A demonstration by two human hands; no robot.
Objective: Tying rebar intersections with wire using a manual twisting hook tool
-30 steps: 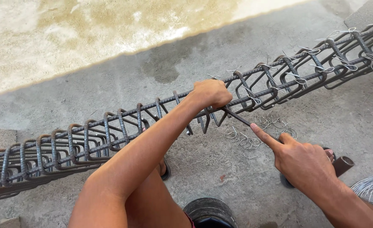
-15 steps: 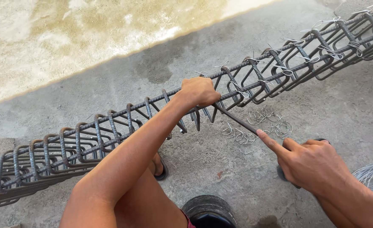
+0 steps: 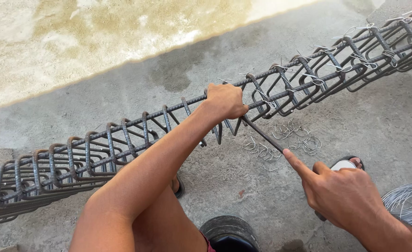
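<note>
A long cage of rusty steel bars (image 3: 122,140) with square stirrups runs from lower left to upper right above the concrete floor. My left hand (image 3: 224,100) grips the top bar and a stirrup near the cage's middle. My right hand (image 3: 343,193) holds a thin dark metal hook tool (image 3: 262,133), forefinger stretched along its shaft; the tip reaches into the cage just under my left hand. Stirrups right of my left hand carry twisted wire ties (image 3: 318,77); those to the left sit bunched together.
A heap of short bent wire pieces (image 3: 285,140) lies on the floor under the cage. A coil of thin wire (image 3: 409,200) rests at the right edge. My sandalled foot (image 3: 343,164) and a black round object (image 3: 229,233) are close below.
My right hand has shifted slightly down and right with the tool still in the cage. The view drifted, and my foot shows more beside the right hand.
</note>
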